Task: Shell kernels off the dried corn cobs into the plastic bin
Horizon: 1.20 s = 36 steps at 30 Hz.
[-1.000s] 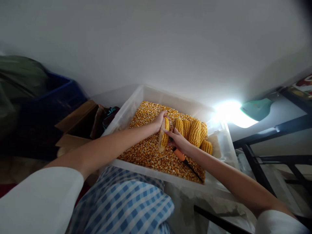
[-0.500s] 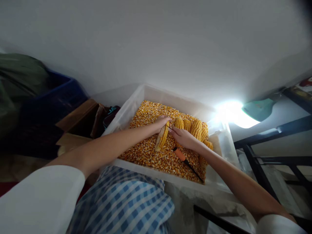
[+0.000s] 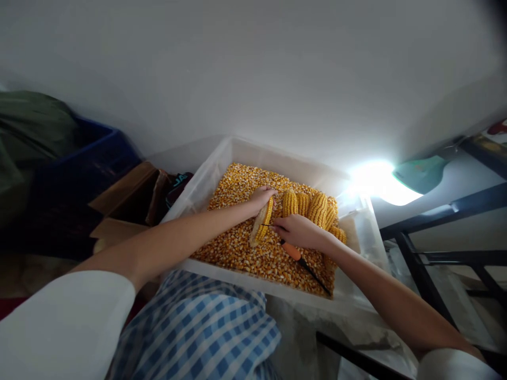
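Observation:
My left hand (image 3: 261,198) is closed round the upper end of a corn cob (image 3: 263,224), which lies tilted over loose kernels (image 3: 233,253). The cob's left side is pale and bare, while yellow rows stay on its right. In my closed right hand (image 3: 295,230) is a thin dark pointed tool (image 3: 268,225), whose tip meets the middle of the cob; its handle is hidden by the hand. Just below that hand, an orange-handled tool with a dark shaft (image 3: 293,251) rests on the kernels. Several full corn cobs (image 3: 318,209) lie beyond my right hand.
A translucent plastic bin (image 3: 237,278) holds the corn. A bright lamp with a green shade (image 3: 420,173) shines at its right, near a dark metal frame (image 3: 415,274). An open cardboard box (image 3: 122,195) and a blue crate (image 3: 99,153) stand to the left. Blue checked cloth (image 3: 206,327) is in front.
My right hand has moved down and slightly nearer along the cob from its upper end, and the thin tool now shows against the cob's middle. My left hand keeps its hold.

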### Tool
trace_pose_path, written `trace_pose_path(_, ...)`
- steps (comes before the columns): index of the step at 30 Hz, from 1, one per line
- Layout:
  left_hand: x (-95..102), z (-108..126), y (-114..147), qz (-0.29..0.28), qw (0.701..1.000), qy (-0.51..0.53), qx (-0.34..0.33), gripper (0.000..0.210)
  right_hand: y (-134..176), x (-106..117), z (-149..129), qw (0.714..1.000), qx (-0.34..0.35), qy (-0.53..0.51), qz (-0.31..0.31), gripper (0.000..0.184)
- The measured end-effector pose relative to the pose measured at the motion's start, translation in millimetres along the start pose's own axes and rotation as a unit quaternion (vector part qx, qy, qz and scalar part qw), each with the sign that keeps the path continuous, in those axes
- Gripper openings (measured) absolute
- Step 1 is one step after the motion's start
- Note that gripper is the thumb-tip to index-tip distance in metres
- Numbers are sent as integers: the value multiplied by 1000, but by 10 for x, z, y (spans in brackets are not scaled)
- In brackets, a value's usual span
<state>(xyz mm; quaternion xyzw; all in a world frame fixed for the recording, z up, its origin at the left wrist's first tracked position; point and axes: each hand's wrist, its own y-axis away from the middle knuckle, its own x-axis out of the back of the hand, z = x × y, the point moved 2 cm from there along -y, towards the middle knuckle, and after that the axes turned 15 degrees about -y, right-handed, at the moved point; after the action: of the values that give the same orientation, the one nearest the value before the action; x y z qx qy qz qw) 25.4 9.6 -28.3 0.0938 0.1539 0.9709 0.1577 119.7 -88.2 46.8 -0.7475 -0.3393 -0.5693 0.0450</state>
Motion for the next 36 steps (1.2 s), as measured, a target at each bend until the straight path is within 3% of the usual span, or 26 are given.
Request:
trace_pose_path(9,-16,-67,-33,-29,997,-40,-59,17,-9,-35,-48,999,6,26,-22,37)
trace_pose_path(17,-12,-32,8,-25,991,-102,-82,20,3,-26,-60,999,-26,39,-27,39)
trace_pose_path(25,-6,-21,7,-5,983,-153,-104,21,14,-31,-33,999,-11,44,-6,44)
trace_pose_path(36,0,-19,23,3,972,-198,-124,25,-48,-385,-155,994,32,38,-93,41)
